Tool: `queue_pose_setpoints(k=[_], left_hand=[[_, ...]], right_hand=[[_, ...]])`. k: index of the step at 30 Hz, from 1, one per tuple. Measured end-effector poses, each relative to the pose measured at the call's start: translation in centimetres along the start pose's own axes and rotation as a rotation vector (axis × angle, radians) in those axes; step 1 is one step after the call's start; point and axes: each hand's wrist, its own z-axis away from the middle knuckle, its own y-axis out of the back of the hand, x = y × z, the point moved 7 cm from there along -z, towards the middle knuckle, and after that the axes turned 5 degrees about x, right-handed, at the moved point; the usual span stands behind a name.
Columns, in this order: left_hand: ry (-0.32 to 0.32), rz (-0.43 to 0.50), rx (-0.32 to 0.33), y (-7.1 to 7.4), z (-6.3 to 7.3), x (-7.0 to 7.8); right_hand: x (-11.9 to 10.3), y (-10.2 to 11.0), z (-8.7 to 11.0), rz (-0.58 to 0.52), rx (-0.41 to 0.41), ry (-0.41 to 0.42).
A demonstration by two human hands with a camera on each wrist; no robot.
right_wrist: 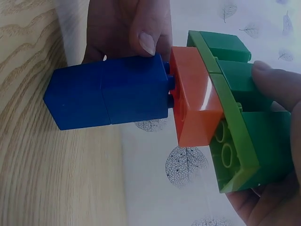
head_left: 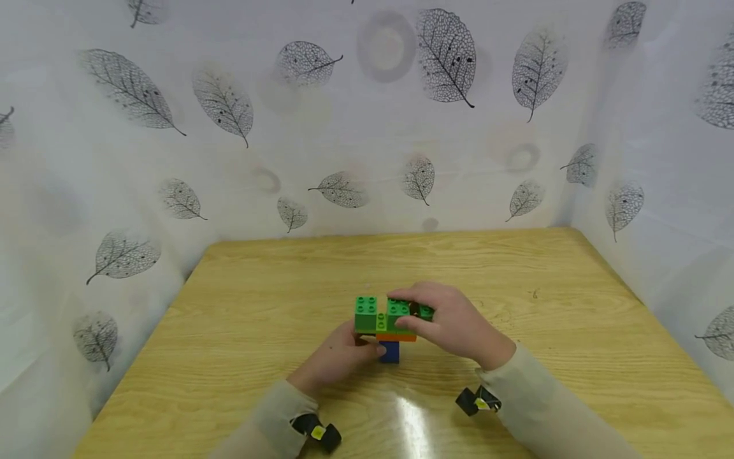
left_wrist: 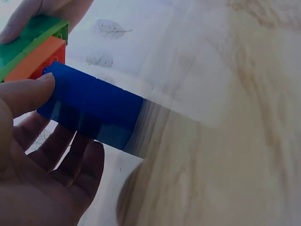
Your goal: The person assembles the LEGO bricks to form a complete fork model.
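Two blue toy building bricks (right_wrist: 108,94) are stacked end on end as a column. My left hand (head_left: 338,357) grips this column, its thumb pressing the upper blue brick near the studs. Against the blue studs lies an orange brick (right_wrist: 193,94); some studs still show between the two in the right wrist view. A layer of light green bricks (right_wrist: 242,136) is fixed onto the orange one, its hollow underside showing at one end. Several dark green bricks (right_wrist: 270,146) stand on that layer in a row with gaps. My right hand (head_left: 453,322) holds this green top part from above.
The wooden table (head_left: 275,274) spreads out around both hands. A white cloth (head_left: 344,140) printed with leaves hangs behind the table and along both sides. Each wrist wears a small black camera mount (head_left: 318,432).
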Motion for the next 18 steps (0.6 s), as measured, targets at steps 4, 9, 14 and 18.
queue_pose_setpoints(k=[4,9,14,18], left_hand=[[0.017,0.006,0.002,-0.47,-0.04,0.13],[0.047,0.026,0.004,-0.83,-0.18,-0.01],[0.024,0.015,0.015,-0.80,-0.22,0.00],[0.024,0.000,0.026,-0.74,-0.15,-0.08]], right_hand=[[-0.10,-0.16,-0.04,0.013,-0.011,0.005],[-0.29,-0.15,-0.02,0.046,-0.014,0.022],[-0.84,0.02,-0.10,0.089,0.002,0.082],[-1.03,0.08,-0.10,0.109,0.003,0.097]])
